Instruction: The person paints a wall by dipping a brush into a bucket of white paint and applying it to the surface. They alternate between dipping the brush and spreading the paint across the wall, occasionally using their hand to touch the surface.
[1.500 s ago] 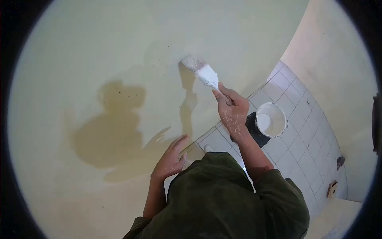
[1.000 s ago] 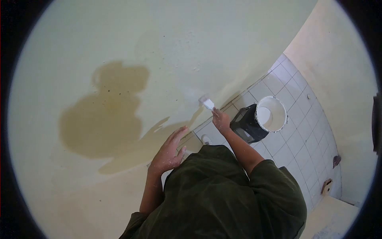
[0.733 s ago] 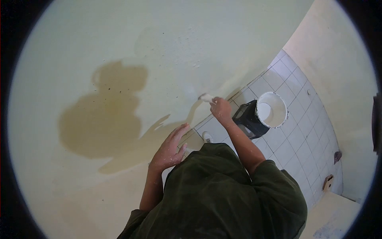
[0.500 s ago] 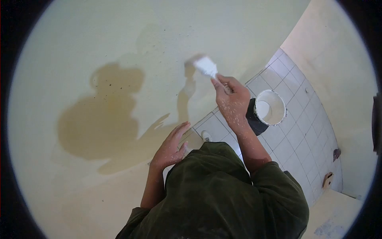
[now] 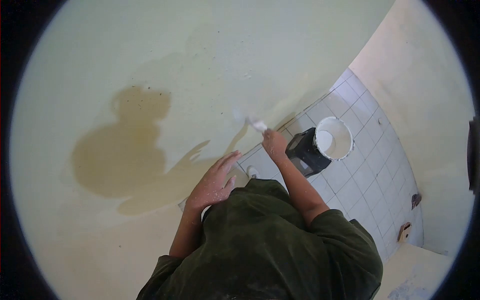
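Note:
My right hand (image 5: 274,143) is closed round the handle of a brush (image 5: 258,124) with a white-coated head. The tip of the brush is at the pale wall (image 5: 195,75), low down near the floor edge, and looks slightly blurred. A whitish patch shows on the wall beside the tip. My left hand (image 5: 212,184), speckled with white, is held out near the wall with its fingers stretched and nothing in it. Whether it touches the wall, I cannot tell.
A white bucket (image 5: 347,144) with a smeared rim stands right of my right hand, beside or on a black box (image 5: 306,152). Floor tiles (image 5: 361,172) run along the wall. A brown object (image 5: 404,232) lies at the far right.
My right hand and the brush have moved down the wall and toward my body. More of the black box shows. My left hand has hardly moved.

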A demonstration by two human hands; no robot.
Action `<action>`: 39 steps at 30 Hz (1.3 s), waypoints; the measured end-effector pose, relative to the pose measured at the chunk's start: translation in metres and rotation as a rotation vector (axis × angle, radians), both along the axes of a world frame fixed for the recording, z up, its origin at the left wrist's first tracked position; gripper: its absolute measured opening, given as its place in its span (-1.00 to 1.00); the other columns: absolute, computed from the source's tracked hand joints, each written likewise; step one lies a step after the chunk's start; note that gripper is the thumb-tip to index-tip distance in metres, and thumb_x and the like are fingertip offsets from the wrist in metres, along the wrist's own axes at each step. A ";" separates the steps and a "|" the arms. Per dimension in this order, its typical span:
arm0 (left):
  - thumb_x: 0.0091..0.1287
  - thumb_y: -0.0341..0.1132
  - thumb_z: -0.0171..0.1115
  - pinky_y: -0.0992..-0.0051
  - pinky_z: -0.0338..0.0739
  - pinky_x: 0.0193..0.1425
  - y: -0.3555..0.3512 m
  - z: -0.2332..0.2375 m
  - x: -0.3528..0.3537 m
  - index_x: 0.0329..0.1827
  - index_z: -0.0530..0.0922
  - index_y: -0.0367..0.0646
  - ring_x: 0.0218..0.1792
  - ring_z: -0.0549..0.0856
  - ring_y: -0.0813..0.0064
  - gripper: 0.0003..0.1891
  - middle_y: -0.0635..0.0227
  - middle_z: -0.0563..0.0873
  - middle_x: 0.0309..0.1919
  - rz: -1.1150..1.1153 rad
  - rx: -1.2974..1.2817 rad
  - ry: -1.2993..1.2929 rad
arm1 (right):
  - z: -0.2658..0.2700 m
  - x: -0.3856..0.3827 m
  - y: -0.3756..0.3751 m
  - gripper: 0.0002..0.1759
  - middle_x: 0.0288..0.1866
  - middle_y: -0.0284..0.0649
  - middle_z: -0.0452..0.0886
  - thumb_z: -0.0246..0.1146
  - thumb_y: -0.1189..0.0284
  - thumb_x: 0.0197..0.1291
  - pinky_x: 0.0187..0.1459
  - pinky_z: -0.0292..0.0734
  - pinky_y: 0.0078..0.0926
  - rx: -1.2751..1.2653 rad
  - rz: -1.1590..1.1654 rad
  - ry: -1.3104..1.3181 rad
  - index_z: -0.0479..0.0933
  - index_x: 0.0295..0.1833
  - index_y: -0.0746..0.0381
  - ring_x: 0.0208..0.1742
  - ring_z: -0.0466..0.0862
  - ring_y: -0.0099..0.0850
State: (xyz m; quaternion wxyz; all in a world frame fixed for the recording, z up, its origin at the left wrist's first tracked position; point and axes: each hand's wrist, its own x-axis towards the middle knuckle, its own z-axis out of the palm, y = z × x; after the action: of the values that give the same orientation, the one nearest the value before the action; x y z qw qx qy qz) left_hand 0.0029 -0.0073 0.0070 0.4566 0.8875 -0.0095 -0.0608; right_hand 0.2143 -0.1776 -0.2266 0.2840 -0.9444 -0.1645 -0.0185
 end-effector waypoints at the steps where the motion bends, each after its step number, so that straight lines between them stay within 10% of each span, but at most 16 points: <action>1: 0.38 -0.50 0.18 0.17 0.17 0.71 0.000 -0.001 -0.003 0.66 0.25 -0.16 0.61 0.32 0.00 -0.28 -0.01 0.35 0.59 0.004 0.010 -0.010 | 0.000 0.000 -0.008 -0.82 -0.35 -0.04 0.76 0.46 0.27 0.20 -0.22 0.65 0.00 -0.037 0.003 0.065 0.76 -0.17 0.11 -0.25 0.79 0.01; 5: 0.37 -0.51 0.18 0.17 0.17 0.71 -0.003 0.007 -0.017 0.65 0.26 -0.17 0.61 0.33 -0.01 -0.27 -0.02 0.34 0.59 0.024 0.026 -0.025 | 0.024 0.005 0.003 -0.77 -0.25 -0.03 0.79 0.49 0.23 0.14 -0.11 0.67 0.01 0.046 -0.046 0.088 0.79 -0.13 0.09 -0.13 0.80 0.01; 8: 0.36 -0.49 0.19 0.16 0.15 0.72 -0.008 0.006 -0.035 0.65 0.26 -0.19 0.61 0.32 -0.01 -0.27 -0.02 0.34 0.60 0.041 0.015 -0.024 | 0.145 0.012 0.023 -0.71 -0.21 0.02 0.79 0.52 0.19 0.13 -0.10 0.67 -0.02 0.130 -0.116 0.018 0.82 -0.10 0.11 -0.13 0.78 0.05; 15: 0.34 -0.45 0.21 0.15 0.12 0.73 -0.008 -0.001 -0.088 0.64 0.27 -0.20 0.62 0.30 -0.02 -0.26 -0.04 0.34 0.60 0.121 0.003 -0.059 | 0.320 -0.033 0.020 -0.75 -0.39 -0.22 0.74 0.54 0.37 0.25 -0.28 0.47 -0.62 0.809 -0.038 -0.058 0.77 -0.09 0.34 -0.40 0.58 -0.65; 26: 0.32 -0.38 0.28 0.15 0.17 0.71 -0.039 0.000 -0.146 0.65 0.29 -0.16 0.63 0.31 0.01 -0.23 -0.01 0.35 0.60 0.033 -0.043 -0.036 | 0.188 -0.175 -0.022 -0.64 -0.41 -0.22 0.75 0.46 0.32 0.36 -0.38 0.49 -0.52 0.579 0.171 0.509 0.66 0.13 0.32 -0.46 0.61 -0.59; 39: 0.32 -0.43 0.28 0.17 0.21 0.69 -0.092 -0.007 -0.146 0.66 0.24 -0.23 0.60 0.35 -0.02 -0.21 -0.05 0.38 0.58 -0.156 -0.105 -0.105 | 0.162 -0.237 -0.147 -0.76 -0.48 -0.38 0.50 0.24 0.19 0.54 -0.64 0.06 -0.55 0.869 -0.336 1.078 0.48 0.02 0.13 -0.67 0.27 -0.65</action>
State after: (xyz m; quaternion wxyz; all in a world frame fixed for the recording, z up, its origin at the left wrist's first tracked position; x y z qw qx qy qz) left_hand -0.1432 -0.0991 0.0000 0.4951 0.8610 -0.1055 -0.0489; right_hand -0.0231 -0.3245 -0.0648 0.6701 -0.6360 0.1689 0.3436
